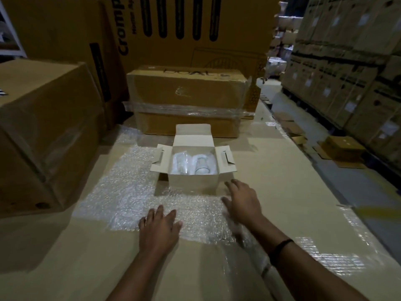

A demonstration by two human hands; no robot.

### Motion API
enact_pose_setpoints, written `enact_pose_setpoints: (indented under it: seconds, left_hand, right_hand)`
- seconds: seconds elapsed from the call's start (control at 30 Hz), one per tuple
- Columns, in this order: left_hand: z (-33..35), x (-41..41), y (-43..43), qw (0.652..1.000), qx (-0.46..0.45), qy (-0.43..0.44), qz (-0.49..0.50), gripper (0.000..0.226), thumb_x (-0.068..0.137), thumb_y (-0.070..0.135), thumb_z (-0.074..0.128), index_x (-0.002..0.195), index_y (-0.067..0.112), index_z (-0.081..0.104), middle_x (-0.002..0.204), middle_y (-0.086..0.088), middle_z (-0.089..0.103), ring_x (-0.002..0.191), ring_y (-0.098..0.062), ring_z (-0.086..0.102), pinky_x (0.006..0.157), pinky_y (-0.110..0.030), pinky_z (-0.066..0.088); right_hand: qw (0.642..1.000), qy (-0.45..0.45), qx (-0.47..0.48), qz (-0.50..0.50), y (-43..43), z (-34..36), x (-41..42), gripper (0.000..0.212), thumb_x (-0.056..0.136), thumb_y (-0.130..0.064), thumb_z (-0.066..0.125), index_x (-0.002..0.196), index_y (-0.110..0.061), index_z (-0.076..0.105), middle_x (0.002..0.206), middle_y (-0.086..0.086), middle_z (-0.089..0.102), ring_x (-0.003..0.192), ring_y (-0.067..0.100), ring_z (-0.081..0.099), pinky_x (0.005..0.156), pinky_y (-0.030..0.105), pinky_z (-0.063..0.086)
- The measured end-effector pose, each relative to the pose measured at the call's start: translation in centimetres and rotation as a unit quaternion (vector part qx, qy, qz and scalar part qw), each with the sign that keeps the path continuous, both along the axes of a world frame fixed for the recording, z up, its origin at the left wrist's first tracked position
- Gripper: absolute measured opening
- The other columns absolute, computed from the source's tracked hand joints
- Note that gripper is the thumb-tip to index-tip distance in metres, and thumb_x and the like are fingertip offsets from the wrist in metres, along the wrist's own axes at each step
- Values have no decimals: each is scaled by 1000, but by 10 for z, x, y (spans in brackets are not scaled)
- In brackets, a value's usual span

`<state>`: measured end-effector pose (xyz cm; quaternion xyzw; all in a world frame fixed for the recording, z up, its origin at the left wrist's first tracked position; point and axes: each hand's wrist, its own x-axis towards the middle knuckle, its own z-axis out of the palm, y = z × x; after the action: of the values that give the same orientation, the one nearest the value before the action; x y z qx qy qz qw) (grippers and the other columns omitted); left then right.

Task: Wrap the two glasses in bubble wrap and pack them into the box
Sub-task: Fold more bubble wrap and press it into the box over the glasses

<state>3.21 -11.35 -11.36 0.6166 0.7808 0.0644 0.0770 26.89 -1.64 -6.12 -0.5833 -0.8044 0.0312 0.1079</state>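
Presently both palms lie flat, fingers straight, holding nothing: my left hand (159,227) and right hand (243,205) rest on the bubble wrap sheet (128,198) just before the open white box (193,181). One clear glass (202,166) lies inside, beside a pale bundle I cannot identify. I would smooth the sheet fully first.

On your worktop (282,181) a film-wrapped carton (186,98) sits ahead, a tall printed carton (184,29) behind it, a big plain carton (43,131) at your left. To your right, stacked cartons (347,72) rise beyond a small brown box (342,148) on the floor.
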Motion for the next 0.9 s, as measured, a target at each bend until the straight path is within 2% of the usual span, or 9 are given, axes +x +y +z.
enact_pose_setpoints:
  seconds: [0.13,0.2,0.33,0.47,0.63,0.7,0.77,0.83,0.9]
  left_hand:
    - [0,0,-2,1000,7,-17,11,68,83,63,21,144,39,40,160,-4,25,147,-27,18,115,-48,16]
    - [1,-1,-5,998,33,-31,33,68,84,62,23,142,36,45,159,-7,28,146,-28,20,115,-48,16]
    - [2,-7,-20,979,112,-10,169,54,91,59,39,138,37,51,158,-11,29,146,-34,18,114,-51,14]
    - [2,-28,-25,954,47,-4,295,68,88,69,38,146,34,40,158,-22,18,145,-42,6,114,-57,5]
    - [1,-33,-27,961,33,15,273,74,91,63,42,149,18,36,160,-4,24,146,-32,15,113,-57,10]
    - [1,-27,-27,962,95,1,254,71,90,51,54,148,13,37,161,1,23,147,-29,16,112,-55,13]
    - [0,-21,-27,963,181,-27,199,68,90,37,61,148,10,37,160,0,26,145,-30,22,111,-53,18]
    - [-2,-13,-26,959,257,-65,97,66,89,26,57,148,5,35,157,-3,29,142,-32,31,113,-45,22]
    - [1,-1,-27,951,295,-97,-3,66,87,22,51,148,3,33,155,-3,29,140,-27,35,115,-33,20]
  right_hand:
    - [992,-16,-78,96,-29,-31,-21,70,94,-59,15,155,-24,13,164,1,6,150,21,6,121,42,6]
    - [986,-32,-122,109,-35,-49,-21,68,98,-58,12,156,-25,3,164,-2,-4,150,17,-6,122,43,-3]
    - [987,-37,-105,112,-33,-52,-20,69,98,-58,7,156,-21,3,164,-3,-1,150,16,-6,121,42,-5]
    - [982,-35,-122,142,-37,-55,-21,73,96,-63,7,156,-22,2,164,-4,-4,150,13,-8,121,40,-6]
    - [981,-30,-127,143,-38,-58,-18,66,100,-57,15,156,-24,1,163,-5,-5,149,12,-9,120,38,-9]
    - [981,-6,-129,146,-37,-55,-19,64,101,-54,20,156,-22,7,164,-4,2,150,14,-3,121,37,-5]
    - [978,88,-137,130,-33,-50,-21,60,102,-48,31,153,-18,25,160,1,24,148,17,20,121,37,12]
    - [956,248,-138,78,-28,-40,-25,49,100,-44,44,140,-16,49,141,1,53,128,18,50,108,35,37]
    - [915,377,-141,28,-24,-23,-33,41,98,-47,48,121,-16,63,112,-3,66,100,13,62,87,31,47]
